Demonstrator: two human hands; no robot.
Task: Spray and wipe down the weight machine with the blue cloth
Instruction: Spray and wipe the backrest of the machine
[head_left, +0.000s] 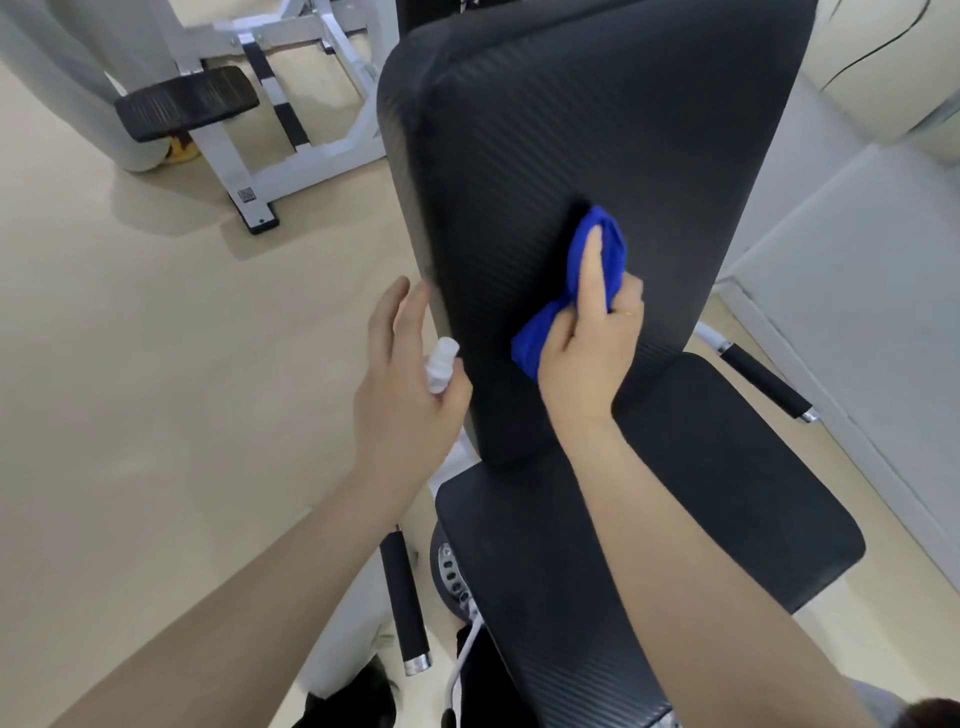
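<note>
The weight machine's black back pad (571, 130) stands upright in the middle, with its black seat pad (727, 493) below. My right hand (587, 358) is shut on the bunched blue cloth (608, 244) and presses it flat against the lower part of the back pad. My left hand (405, 384) holds a small white spray bottle (440, 364) beside the pad's left edge, with the upper fingers stretched out; most of the bottle is hidden behind the palm.
Black-gripped handles (408, 597) (763, 384) stick out on both sides of the seat. A second white-framed machine with a black pad (187, 101) stands at the back left on the beige floor. A white wall panel (857, 291) runs along the right.
</note>
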